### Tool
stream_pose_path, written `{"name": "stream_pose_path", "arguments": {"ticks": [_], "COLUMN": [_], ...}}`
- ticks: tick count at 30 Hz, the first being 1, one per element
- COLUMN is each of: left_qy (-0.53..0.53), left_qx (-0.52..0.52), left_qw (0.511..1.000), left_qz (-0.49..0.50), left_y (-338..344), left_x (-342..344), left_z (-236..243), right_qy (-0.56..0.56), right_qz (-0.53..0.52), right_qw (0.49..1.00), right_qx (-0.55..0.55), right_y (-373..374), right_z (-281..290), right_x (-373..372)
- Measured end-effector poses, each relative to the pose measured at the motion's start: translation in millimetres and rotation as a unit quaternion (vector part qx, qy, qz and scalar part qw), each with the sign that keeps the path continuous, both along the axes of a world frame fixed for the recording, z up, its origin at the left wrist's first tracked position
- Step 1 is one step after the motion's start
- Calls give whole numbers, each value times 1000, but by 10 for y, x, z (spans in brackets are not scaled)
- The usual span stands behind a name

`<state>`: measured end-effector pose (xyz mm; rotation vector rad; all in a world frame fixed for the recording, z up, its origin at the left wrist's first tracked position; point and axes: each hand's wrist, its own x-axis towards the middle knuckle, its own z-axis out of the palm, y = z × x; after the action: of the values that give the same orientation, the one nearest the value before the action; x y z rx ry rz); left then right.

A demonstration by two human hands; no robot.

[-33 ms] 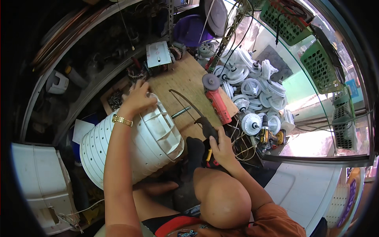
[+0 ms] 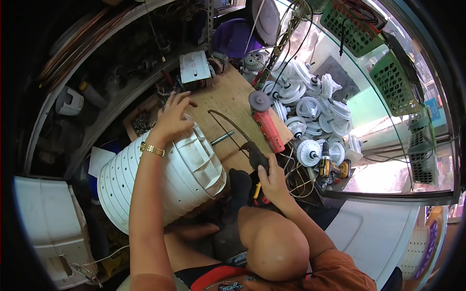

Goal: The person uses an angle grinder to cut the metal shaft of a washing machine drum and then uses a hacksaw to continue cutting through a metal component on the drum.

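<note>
White drum: part hidden behind left forearm. Right hand: some fingers out of sight around saw handle. Left sleeve cut by lower edge. Metal bits too small to identify.

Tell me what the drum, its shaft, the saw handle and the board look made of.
Drum: probably white moulded plastic, satin, judging by its integral ribs.
Shaft: likely steel, smooth, from its bright metallic shine.
Saw handle: dark and fairly matte; plastic or rubber, the look leaves it open.
Board: apparently wood or plywood, dull tan with faint grain.
</note>
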<state>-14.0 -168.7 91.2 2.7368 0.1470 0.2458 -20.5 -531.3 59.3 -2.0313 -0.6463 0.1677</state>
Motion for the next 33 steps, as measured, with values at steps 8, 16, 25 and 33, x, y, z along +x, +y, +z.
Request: {"name": "stream_pose_path", "arguments": {"ticks": [8, 16, 25, 33], "left_qy": [115, 157, 172, 154], "left_qx": [-240, -201, -292, -255], "left_qw": [962, 967, 937, 952], "left_qz": [64, 14, -85, 73], "left_y": [355, 23, 252, 894], "left_x": [166, 239, 21, -76], "left_z": [-241, 10, -334, -269], "right_qy": [81, -2, 83, -77], "right_qz": [0, 28, 22, 83], "right_qw": [995, 997, 996, 993], "right_qx": [-54, -66, -15, 30], "right_y": [143, 524, 427, 1151], "right_z": [504, 43, -11, -380], "right_x": [-48, 396, -179, 279]}}
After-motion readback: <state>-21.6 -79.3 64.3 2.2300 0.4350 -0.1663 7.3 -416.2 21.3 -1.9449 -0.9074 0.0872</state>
